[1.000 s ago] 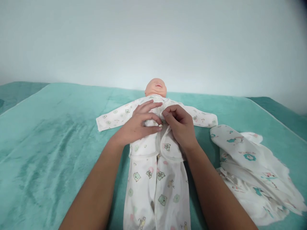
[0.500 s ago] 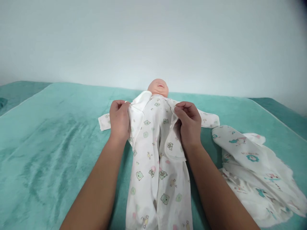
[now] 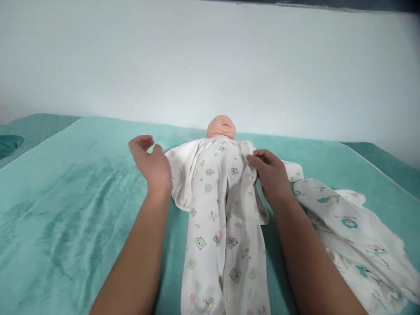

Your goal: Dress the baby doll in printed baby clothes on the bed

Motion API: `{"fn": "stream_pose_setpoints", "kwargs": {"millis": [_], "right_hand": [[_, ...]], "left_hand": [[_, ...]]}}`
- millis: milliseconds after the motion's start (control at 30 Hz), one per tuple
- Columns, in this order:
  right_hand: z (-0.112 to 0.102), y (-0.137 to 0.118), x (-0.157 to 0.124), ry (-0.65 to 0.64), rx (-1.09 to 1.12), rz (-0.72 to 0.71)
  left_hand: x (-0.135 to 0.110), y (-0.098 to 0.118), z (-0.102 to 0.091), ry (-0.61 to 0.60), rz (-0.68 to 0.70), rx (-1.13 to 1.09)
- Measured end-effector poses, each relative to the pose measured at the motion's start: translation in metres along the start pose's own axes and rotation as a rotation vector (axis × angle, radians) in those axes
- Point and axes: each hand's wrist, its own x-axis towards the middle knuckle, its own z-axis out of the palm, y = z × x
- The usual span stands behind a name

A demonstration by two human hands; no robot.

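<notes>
A baby doll (image 3: 221,126) lies on its back on a teal blanket (image 3: 65,192), dressed in a white printed sleepsuit (image 3: 219,218). The outer jacket's front flaps are spread apart. My left hand (image 3: 151,164) hovers beside the left flap (image 3: 179,175), fingers loosely curled and apart, holding nothing. My right hand (image 3: 271,175) pinches the right flap (image 3: 247,192) of the jacket at the doll's chest.
A crumpled white cloth with teal prints (image 3: 351,236) lies on the blanket to the right of the doll. A pale wall (image 3: 210,65) rises behind the bed. A darker teal edge (image 3: 377,151) shows at the far right.
Both hands pulled the jacket flaps apart from the doll's chest. My left hand has since let go of the left flap and lifted away to the left. The view shifted slightly downward.
</notes>
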Motion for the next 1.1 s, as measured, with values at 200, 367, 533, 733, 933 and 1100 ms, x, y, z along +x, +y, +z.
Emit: {"fn": "stream_pose_setpoints", "kwargs": {"millis": [200, 367, 533, 733, 933, 1100], "right_hand": [[-0.081, 0.029, 0.022, 0.088, -0.556, 0.104], [-0.078, 0.005, 0.014, 0.226, -0.814, -0.099], [0.034, -0.047, 0.006, -0.215, -0.629, -0.488], [0.147, -0.066, 0.041, -0.712, -1.141, -0.581], [0.169, -0.07, 0.046, -0.882, -1.334, -0.477], [0.133, -0.093, 0.05, -0.925, -1.399, -0.592]], "left_hand": [[-0.016, 0.002, 0.019, -0.502, 0.367, 0.377], [-0.009, -0.019, 0.024, -0.505, 0.363, 0.644], [-0.004, -0.021, 0.02, -0.474, 0.374, 0.801], [0.005, -0.022, 0.011, -0.422, 0.23, 0.897], [0.009, -0.024, 0.009, -0.439, 0.21, 0.902], [0.004, -0.014, -0.003, -0.349, 0.171, 0.833]]}}
